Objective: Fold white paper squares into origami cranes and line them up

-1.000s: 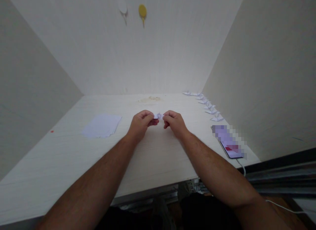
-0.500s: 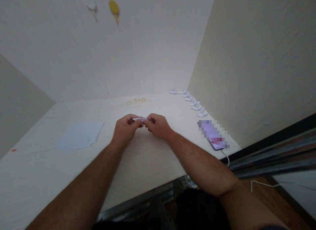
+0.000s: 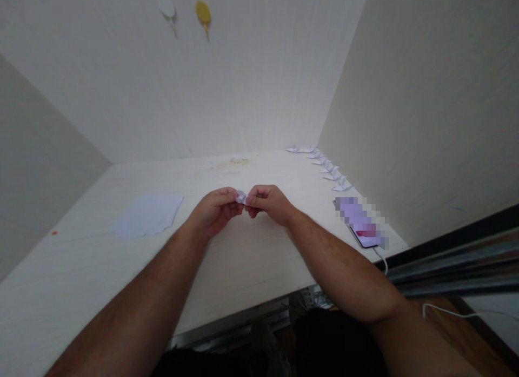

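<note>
Between my two hands is a small folded white paper piece point(image 3: 241, 197), held above the middle of the table point(image 3: 251, 269). My left hand point(image 3: 214, 208) pinches its left side between thumb and fingers. On its right side, my right hand point(image 3: 267, 203) grips it the same way. Fingertips hide much of the paper, so its full shape cannot be made out. Along the table's right rear edge stands a row of several folded paper cranes point(image 3: 333, 174).
A loose stack of white paper sheets point(image 3: 148, 215) lies to the left. On the right, a phone point(image 3: 359, 220) with a blurred screen has a white cable point(image 3: 381, 258) attached. Walls rise behind and beside the table. A yellow hook point(image 3: 203, 12) and a white hook hang on the back wall.
My left hand has turned, showing more of its palm and lower fingers. More of the folded paper shows between my fingertips. The whole view has shifted slightly.
</note>
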The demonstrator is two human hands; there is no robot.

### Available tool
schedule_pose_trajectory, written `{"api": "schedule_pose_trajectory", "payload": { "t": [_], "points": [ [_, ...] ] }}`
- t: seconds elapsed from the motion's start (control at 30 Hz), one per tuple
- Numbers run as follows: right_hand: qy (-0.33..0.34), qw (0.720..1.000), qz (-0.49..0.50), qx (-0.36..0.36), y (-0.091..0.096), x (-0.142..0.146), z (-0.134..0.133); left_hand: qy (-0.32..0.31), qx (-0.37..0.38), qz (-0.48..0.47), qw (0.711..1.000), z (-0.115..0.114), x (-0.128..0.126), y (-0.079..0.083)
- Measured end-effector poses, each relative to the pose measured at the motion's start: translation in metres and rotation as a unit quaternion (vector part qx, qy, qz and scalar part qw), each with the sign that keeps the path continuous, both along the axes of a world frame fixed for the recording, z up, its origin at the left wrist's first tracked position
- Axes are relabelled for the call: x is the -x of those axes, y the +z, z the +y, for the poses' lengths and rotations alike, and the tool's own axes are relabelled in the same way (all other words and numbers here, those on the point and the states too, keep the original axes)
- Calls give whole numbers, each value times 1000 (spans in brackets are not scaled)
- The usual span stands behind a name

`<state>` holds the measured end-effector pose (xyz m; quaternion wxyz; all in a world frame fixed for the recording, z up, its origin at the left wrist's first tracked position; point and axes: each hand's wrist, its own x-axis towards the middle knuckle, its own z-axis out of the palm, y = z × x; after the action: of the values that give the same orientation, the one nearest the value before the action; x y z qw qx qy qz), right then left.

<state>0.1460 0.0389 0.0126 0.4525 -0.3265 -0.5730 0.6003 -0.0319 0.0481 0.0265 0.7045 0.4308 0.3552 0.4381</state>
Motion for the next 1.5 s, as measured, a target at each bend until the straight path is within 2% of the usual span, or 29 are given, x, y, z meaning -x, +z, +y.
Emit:
{"api": "schedule_pose_trajectory", "payload": {
  "t": [0.17,0.3,0.47,0.6,0.7,0.9,1.0,1.07,1.13,1.27,1.37,1.5],
  "points": [
    [-85,996,-13,-30,-3,3,2,20,-13,59,998,1,-2,-3],
    [-103,993,-28,-54,-5,5,3,61,-51,123,989,0,-6,-5],
    [-146,987,-50,-54,-8,6,5,139,-187,124,964,-1,-8,-5],
    [-171,984,-32,-46,-6,6,6,133,-234,130,954,-3,-9,-5],
    [-162,986,-17,-33,-5,7,5,136,-219,138,956,-4,-11,-6],
    [-175,983,48,1,-4,6,7,148,-170,62,972,-7,-14,-6],
    [-173,984,40,-3,-6,6,8,143,-159,47,976,-8,-14,-4],
    [-171,985,12,-25,-7,7,7,150,-149,47,976,-7,-13,-2],
    [-176,981,-33,-76,-8,6,5,156,-132,68,976,-7,-12,0],
    [-199,956,-118,-181,-7,5,0,96,-97,130,982,-5,-9,0],
    [-205,952,-126,-191,-6,4,0,85,-82,93,989,-3,-8,-3],
    [-197,964,-88,-156,-6,3,4,61,-68,65,994,-1,-6,-5]
  ]
}}
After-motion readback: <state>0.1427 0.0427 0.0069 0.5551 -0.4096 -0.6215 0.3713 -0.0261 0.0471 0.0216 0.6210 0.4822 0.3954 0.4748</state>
